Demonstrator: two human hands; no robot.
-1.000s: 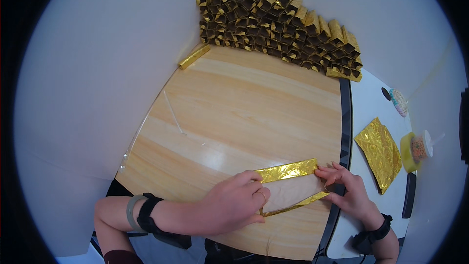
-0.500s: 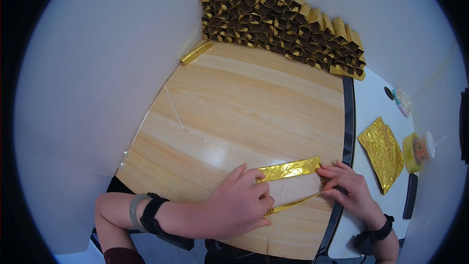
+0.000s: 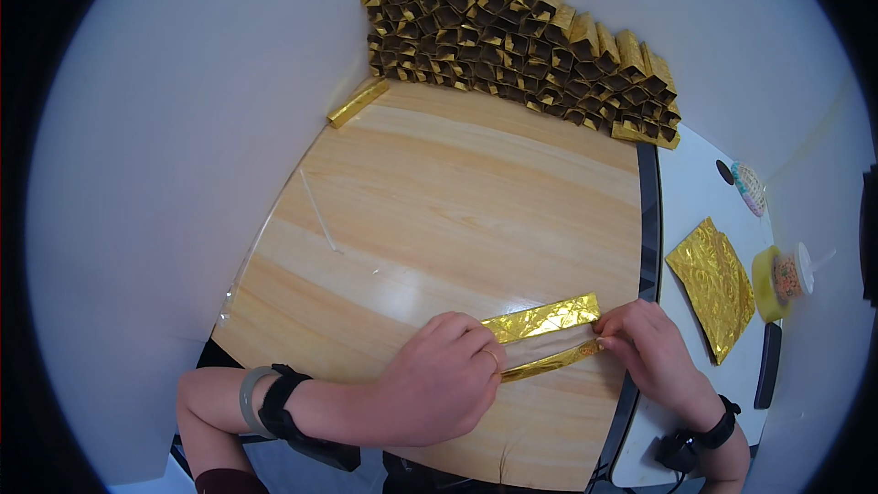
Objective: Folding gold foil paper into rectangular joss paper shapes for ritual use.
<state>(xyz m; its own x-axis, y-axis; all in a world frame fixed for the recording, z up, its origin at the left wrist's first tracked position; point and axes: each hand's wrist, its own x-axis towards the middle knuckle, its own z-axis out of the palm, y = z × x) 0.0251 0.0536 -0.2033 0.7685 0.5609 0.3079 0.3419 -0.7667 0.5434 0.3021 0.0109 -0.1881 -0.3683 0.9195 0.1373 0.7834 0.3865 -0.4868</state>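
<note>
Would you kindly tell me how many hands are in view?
2: the left hand at the left end of the gold paper, the right hand at its right end.

Gold foil (image 3: 541, 319): left end hidden by left hand (image 3: 446, 375). Dark-red sleeve (image 3: 229, 481) cut by lower edge. Pale speck (image 3: 376, 271) too small to tell.

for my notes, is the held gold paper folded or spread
Partly folded: the gold paper has both long edges turned in, pale strip between.
</note>
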